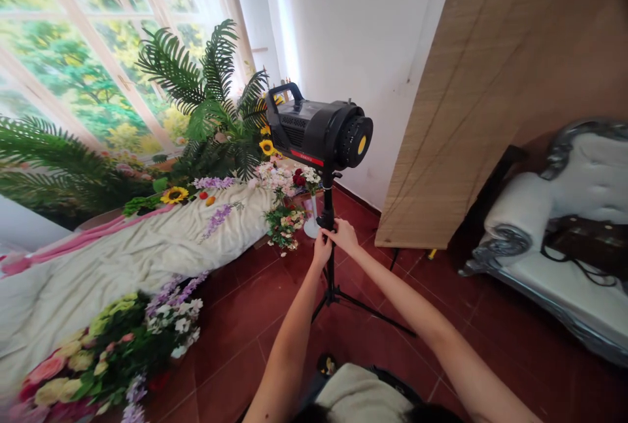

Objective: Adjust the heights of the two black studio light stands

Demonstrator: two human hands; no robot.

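Note:
A black studio light (309,129) with a top handle and a round front with a yellow centre is mounted on a black light stand (330,272). Both of my hands are at the stand's upper pole, below the lamp. My left hand (322,248) is closed round the pole from the left. My right hand (345,236) reaches in from the right, its fingers closed at the same collar, close to my left fingers. Exactly which knob or section the fingertips press is hidden. The stand's legs are spread on the red tiled floor (240,331).
To the left, a cream draped cloth (147,246) carries flowers, with a bouquet (108,351) low in front. Palm fronds (196,83) rise behind the light. A bamboo screen (441,116) and a silver-framed white sofa (554,227) with a brown bag (589,243) stand at right.

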